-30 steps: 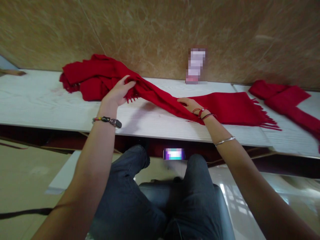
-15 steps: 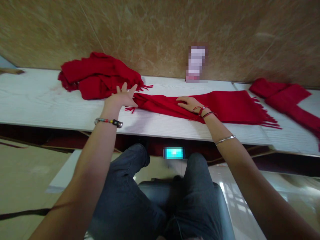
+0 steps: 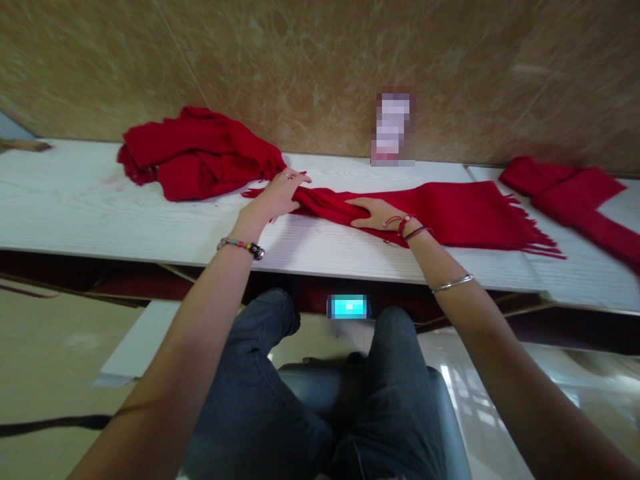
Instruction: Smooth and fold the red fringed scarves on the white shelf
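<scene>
A red fringed scarf (image 3: 455, 215) lies lengthwise on the white tabletop, flat at its right end and bunched into narrow folds at its left. Over the bunched left part reaches my left hand (image 3: 281, 195), fingers stretched out and thumb apart, the cloth between them. My right hand (image 3: 376, 213) rests on the middle of the same scarf, its fingers extended and its thumb spread on the near side. Both palms face down, so their undersides are hidden. Just beyond my left hand sits a crumpled pile of red scarf cloth (image 3: 200, 157).
Another red scarf (image 3: 563, 190) lies folded at the right. A blurred-out upright item (image 3: 393, 127) leans on the brown marble-look wall (image 3: 280, 73). The white table (image 3: 75, 200) has an open shelf below, with a lit, pixelated screen (image 3: 349, 307) above my knees.
My left hand has moved right, from beside the scarf's left fringe onto its bunched part. My right hand has shifted slightly left, its thumb now spread from the fingers.
</scene>
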`<state>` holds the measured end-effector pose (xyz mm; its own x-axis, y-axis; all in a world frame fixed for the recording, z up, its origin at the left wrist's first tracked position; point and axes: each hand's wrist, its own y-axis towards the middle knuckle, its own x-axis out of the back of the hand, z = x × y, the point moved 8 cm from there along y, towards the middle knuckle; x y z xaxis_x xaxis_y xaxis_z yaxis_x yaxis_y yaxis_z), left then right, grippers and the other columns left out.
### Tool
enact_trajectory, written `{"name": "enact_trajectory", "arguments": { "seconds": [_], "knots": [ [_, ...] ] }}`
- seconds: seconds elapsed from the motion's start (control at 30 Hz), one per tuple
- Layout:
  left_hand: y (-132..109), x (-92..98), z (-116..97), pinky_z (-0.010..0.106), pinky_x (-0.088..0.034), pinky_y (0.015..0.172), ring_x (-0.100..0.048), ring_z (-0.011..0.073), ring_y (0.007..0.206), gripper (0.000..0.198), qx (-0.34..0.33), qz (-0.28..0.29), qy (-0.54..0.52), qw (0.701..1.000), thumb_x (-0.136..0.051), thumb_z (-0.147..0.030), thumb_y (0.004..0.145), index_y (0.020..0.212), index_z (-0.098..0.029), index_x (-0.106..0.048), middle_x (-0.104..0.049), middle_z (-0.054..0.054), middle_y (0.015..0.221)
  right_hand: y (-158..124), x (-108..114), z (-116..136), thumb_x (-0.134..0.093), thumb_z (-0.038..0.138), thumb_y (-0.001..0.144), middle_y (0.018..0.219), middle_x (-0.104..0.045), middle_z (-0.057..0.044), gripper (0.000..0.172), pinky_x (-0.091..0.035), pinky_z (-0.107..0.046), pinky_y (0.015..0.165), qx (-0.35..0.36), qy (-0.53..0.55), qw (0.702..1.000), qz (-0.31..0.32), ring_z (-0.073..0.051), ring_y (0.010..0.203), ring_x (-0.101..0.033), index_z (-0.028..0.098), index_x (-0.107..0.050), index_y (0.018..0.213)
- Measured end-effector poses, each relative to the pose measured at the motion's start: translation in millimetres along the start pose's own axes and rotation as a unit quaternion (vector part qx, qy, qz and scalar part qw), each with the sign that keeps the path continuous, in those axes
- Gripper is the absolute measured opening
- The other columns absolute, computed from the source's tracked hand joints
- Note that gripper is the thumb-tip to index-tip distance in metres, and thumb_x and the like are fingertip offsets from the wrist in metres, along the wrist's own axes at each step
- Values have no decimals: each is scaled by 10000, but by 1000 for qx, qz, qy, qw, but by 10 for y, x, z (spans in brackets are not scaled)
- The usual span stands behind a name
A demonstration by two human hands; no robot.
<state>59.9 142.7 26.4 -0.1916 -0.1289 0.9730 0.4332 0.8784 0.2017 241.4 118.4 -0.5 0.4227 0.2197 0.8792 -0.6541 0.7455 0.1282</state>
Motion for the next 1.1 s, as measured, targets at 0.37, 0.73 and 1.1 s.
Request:
{"name": "enact_trajectory", "arguments": {
  "seconds": [0.37,0.73,1.1],
  "knots": [
    [-8,75,-275,379,-424,964,-533,252,1128,470,11,-54,18,998,-501,-104,816,1280,-159,-446,-556,111,1190,50,111,-244,-607,209,798,1258,-632,-53,455,-401,-404,1044,-76,29,995,-64,-225,1162,-571,167,-605,1251],
    [6,-128,-344,327,-390,996,-528,221,1188,724,-80,32,21,996,-565,-246,848,1481,-193,-218,-540,110,1335,90,98,-397,-604,246,802,1201,-662,-49,407,-411,-411,1030,-68,78,992,-77,-209,1093,-598,169,-635,1201],
    [72,-100,-434,351,-400,928,-600,224,1077,543,-54,2,99,994,-440,-115,871,1408,-187,-397,-643,108,1184,107,103,-452,-627,224,758,1214,-656,-60,424,-406,-421,1046,-71,120,985,-98,-229,1132,-584,156,-655,1176]
  ]
}}
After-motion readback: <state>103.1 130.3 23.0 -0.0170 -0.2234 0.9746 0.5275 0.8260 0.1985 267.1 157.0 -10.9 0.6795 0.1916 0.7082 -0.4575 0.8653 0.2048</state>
